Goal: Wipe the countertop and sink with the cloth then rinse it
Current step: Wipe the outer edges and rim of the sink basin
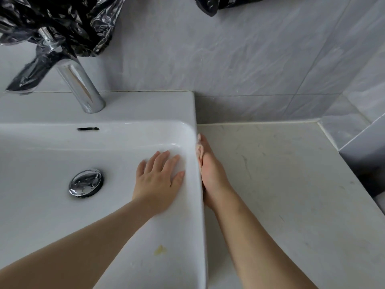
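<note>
A white sink (145,109) fills the left half of the view, with a chrome drain plug (85,182) in its basin. My left hand (159,180) lies flat with straight fingers on the sink's right inner wall. My right hand (210,170) is wedged against the sink's outer right side, just above the pale marble countertop (291,184). It presses a small whitish cloth (199,151) against that side; only a strip of the cloth shows past the sink's rim. How the right fingers lie on the cloth is hidden.
A chrome faucet (80,86) stands at the back of the sink, with crumpled black plastic (62,24) draped over and behind it. A yellowish spot (160,249) marks the sink's front rim. Grey wall tiles (250,49) close off the back and right.
</note>
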Action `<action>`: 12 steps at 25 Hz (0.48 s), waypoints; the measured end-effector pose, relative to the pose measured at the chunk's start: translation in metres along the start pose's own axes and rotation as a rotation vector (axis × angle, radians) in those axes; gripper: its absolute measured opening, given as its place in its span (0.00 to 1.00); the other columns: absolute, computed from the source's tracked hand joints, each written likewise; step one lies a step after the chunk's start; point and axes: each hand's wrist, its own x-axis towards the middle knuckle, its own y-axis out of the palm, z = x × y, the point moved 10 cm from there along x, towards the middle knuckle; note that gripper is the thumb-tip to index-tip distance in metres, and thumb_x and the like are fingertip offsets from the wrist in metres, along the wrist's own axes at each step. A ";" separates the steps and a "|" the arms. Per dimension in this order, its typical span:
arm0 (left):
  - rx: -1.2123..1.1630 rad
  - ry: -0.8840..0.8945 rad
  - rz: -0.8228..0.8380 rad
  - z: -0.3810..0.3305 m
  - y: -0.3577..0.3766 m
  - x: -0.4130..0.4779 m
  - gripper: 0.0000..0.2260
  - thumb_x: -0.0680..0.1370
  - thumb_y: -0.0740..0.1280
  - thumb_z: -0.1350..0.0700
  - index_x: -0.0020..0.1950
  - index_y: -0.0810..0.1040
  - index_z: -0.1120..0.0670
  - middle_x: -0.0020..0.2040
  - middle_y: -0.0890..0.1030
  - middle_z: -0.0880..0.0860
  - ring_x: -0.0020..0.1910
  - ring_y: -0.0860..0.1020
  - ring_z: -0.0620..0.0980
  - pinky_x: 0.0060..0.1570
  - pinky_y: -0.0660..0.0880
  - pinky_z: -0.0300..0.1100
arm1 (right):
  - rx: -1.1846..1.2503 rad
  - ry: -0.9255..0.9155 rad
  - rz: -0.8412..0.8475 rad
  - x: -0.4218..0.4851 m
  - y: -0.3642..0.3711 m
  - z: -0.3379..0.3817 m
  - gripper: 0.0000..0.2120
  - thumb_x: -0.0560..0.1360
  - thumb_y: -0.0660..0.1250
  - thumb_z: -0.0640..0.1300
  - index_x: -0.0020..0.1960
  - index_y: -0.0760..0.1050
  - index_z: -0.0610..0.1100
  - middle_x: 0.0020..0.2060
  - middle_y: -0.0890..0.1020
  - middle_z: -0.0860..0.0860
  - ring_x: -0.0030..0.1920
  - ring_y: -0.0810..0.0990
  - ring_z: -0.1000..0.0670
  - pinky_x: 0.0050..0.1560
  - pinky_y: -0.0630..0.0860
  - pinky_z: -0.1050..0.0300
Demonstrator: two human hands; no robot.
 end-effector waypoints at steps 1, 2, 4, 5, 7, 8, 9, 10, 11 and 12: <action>-0.001 0.004 -0.017 -0.001 -0.002 0.000 0.37 0.68 0.32 0.37 0.75 0.55 0.45 0.76 0.53 0.48 0.75 0.47 0.48 0.72 0.43 0.47 | 0.008 -0.020 -0.003 0.002 0.002 0.006 0.22 0.78 0.55 0.61 0.58 0.78 0.48 0.50 0.84 0.46 0.53 0.82 0.48 0.54 0.78 0.59; -0.003 0.009 -0.031 -0.003 -0.004 0.000 0.37 0.68 0.32 0.37 0.75 0.55 0.45 0.76 0.54 0.48 0.75 0.48 0.48 0.72 0.43 0.47 | 0.017 -0.032 0.014 0.005 0.001 0.004 0.21 0.79 0.53 0.59 0.53 0.81 0.48 0.45 0.85 0.47 0.48 0.83 0.49 0.48 0.79 0.61; -0.010 0.013 -0.041 -0.004 -0.005 -0.002 0.36 0.69 0.33 0.37 0.74 0.56 0.45 0.76 0.55 0.48 0.75 0.48 0.48 0.72 0.43 0.47 | 0.010 0.006 0.039 0.006 -0.003 -0.006 0.23 0.81 0.52 0.55 0.43 0.83 0.47 0.38 0.85 0.49 0.40 0.84 0.51 0.39 0.79 0.61; -0.016 0.013 -0.048 -0.004 -0.005 -0.002 0.36 0.69 0.33 0.37 0.74 0.57 0.45 0.76 0.55 0.48 0.75 0.49 0.48 0.72 0.44 0.47 | 0.012 0.040 0.035 0.004 0.000 -0.005 0.22 0.81 0.53 0.54 0.44 0.82 0.45 0.38 0.85 0.48 0.39 0.84 0.51 0.40 0.79 0.60; -0.026 0.002 -0.072 -0.002 -0.007 -0.003 0.36 0.70 0.34 0.37 0.74 0.59 0.46 0.75 0.57 0.48 0.75 0.50 0.48 0.72 0.45 0.47 | 0.037 0.000 0.015 0.010 0.002 0.007 0.15 0.80 0.55 0.52 0.47 0.78 0.46 0.42 0.85 0.46 0.41 0.83 0.51 0.44 0.77 0.59; -0.030 0.001 -0.080 -0.002 -0.008 -0.002 0.36 0.70 0.35 0.37 0.73 0.60 0.46 0.75 0.58 0.48 0.75 0.51 0.48 0.71 0.45 0.47 | 0.050 -0.051 0.021 0.012 0.005 0.019 0.11 0.81 0.55 0.49 0.48 0.75 0.49 0.46 0.84 0.44 0.45 0.83 0.52 0.45 0.75 0.62; -0.031 -0.002 -0.079 -0.001 -0.008 -0.001 0.35 0.70 0.35 0.37 0.73 0.60 0.46 0.75 0.58 0.48 0.75 0.51 0.48 0.71 0.45 0.47 | 0.047 -0.089 0.007 0.012 0.007 0.025 0.10 0.82 0.54 0.47 0.49 0.74 0.50 0.51 0.82 0.43 0.49 0.81 0.54 0.44 0.74 0.64; -0.030 -0.007 -0.075 -0.001 -0.008 -0.002 0.35 0.70 0.35 0.37 0.73 0.60 0.45 0.75 0.58 0.48 0.74 0.51 0.48 0.71 0.45 0.47 | 0.024 -0.091 0.033 0.013 0.008 0.023 0.12 0.82 0.52 0.48 0.50 0.74 0.49 0.51 0.83 0.45 0.48 0.81 0.55 0.42 0.75 0.66; -0.030 -0.008 -0.070 -0.001 -0.008 -0.002 0.35 0.70 0.35 0.37 0.73 0.60 0.45 0.75 0.58 0.47 0.74 0.51 0.48 0.72 0.45 0.47 | 0.000 -0.065 0.046 0.014 0.005 0.017 0.15 0.82 0.51 0.50 0.50 0.75 0.47 0.44 0.85 0.48 0.41 0.83 0.56 0.37 0.76 0.67; -0.028 -0.007 -0.064 -0.001 -0.008 -0.003 0.35 0.70 0.34 0.37 0.73 0.59 0.45 0.75 0.57 0.47 0.74 0.50 0.47 0.72 0.45 0.46 | -0.030 -0.049 0.047 0.014 0.000 0.011 0.16 0.82 0.51 0.51 0.50 0.75 0.44 0.36 0.86 0.50 0.36 0.83 0.55 0.33 0.76 0.67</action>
